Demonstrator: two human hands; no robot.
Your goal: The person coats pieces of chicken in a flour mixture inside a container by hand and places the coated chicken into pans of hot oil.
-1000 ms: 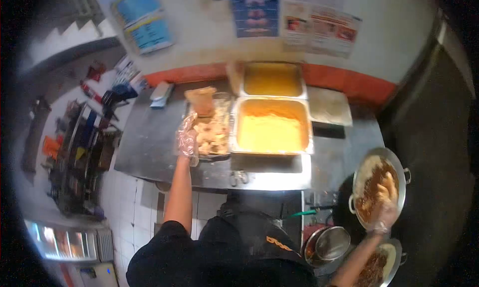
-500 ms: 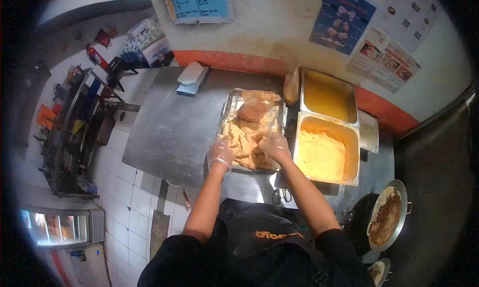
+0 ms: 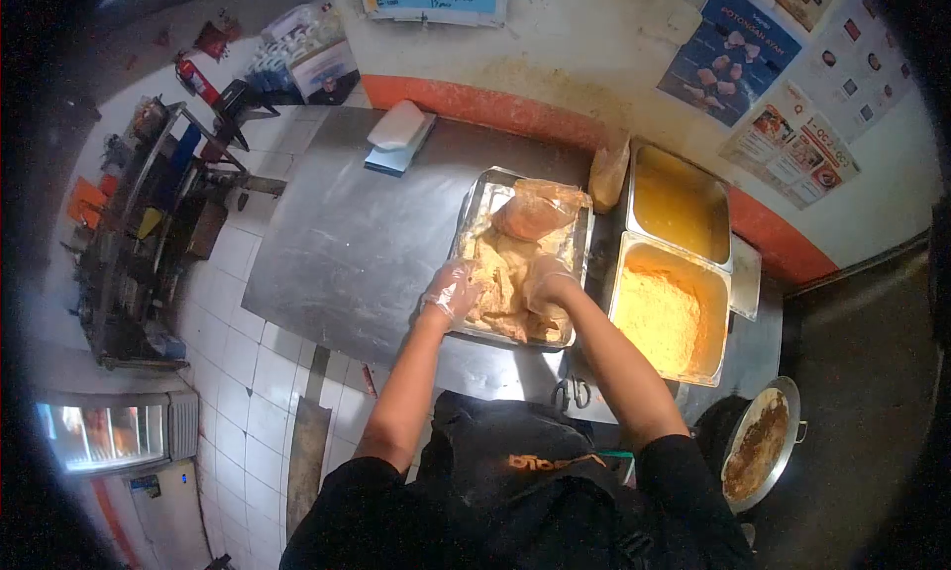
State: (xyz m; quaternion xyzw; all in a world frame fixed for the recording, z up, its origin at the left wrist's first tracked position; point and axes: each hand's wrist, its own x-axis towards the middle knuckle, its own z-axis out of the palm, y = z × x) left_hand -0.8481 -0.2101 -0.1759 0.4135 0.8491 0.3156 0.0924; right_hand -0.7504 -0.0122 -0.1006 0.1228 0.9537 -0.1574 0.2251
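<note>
Both hands wear clear plastic gloves and are at a metal tray [image 3: 466, 213] of pale, floury pieces [image 3: 503, 273]. My left hand [image 3: 456, 288] has its fingers curled against pieces at the tray's left edge. On the right side of the tray, my right hand [image 3: 546, 281] reaches down into the pieces, its fingertips hidden. A plastic bag with orange-brown contents [image 3: 538, 211] lies on the tray's far end. Right of the tray stands a deep metal pan of yellow-orange powder [image 3: 659, 317]; behind it is a pan of yellow liquid [image 3: 682, 208].
The steel table [image 3: 347, 233] meets the wall at the back. Scissors [image 3: 572, 393] lie near its front edge, and a white block on a blue box [image 3: 399, 134] sits at the back left. A wok of dark contents [image 3: 758, 446] is at the lower right.
My right hand has moved from the wok to the tray, and both hands now press among the pieces. The view has turned, shifting the tray and pans rightward.
</note>
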